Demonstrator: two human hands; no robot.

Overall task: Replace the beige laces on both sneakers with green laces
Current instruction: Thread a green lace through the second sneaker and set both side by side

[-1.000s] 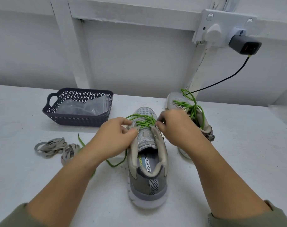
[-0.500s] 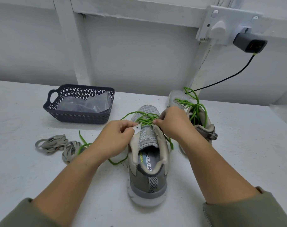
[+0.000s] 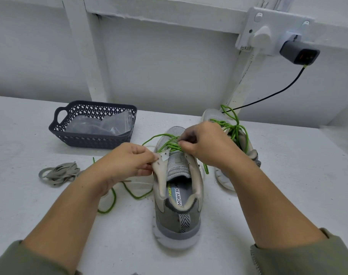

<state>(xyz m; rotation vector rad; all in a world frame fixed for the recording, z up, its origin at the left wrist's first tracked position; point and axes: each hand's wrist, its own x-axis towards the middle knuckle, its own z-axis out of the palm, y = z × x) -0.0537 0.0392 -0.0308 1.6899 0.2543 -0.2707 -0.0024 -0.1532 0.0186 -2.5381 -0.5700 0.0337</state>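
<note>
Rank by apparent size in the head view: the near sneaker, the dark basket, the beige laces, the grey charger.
1. The near sneaker, though it is also nearest the camera.
2. The dark basket.
3. The beige laces and the grey charger look about alike; I would not rank them.

Olive-green sleeves [image 3: 308, 257], ribbed cuff [image 3: 253, 261], bare forearms [image 3: 258, 195]

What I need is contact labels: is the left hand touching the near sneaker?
Touching. The head view shows the left hand pinching the eyelet flap of the near sneaker between thumb and fingertips, with no gap visible.
</note>
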